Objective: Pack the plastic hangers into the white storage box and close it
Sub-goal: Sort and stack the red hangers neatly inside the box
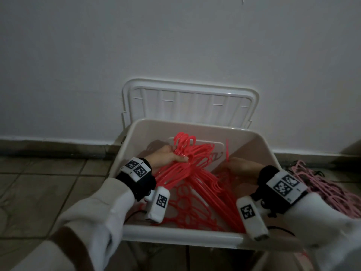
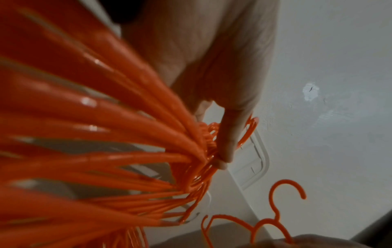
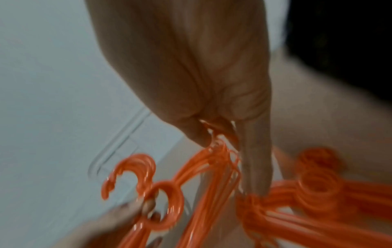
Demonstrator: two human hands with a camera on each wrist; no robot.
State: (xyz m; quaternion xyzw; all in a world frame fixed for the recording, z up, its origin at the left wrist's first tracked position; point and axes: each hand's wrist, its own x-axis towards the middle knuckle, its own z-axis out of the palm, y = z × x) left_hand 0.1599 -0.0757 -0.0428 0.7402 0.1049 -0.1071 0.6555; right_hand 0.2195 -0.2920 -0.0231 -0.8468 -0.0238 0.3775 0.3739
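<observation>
Both hands are down inside the box (image 1: pixel 195 234), which sits on the floor (image 1: pixel 48 178) by the wall. The left hand (image 1: pixel 166 157) grips a bundle of red hangers (image 1: pixel 197 153) near their hooks; the right hand (image 1: pixel 241 167) pinches more of them by one end. The lid (image 1: pixel 190 102) leans against the wall behind. Pink hangers (image 1: pixel 330 190) lie on the floor to the right.
</observation>
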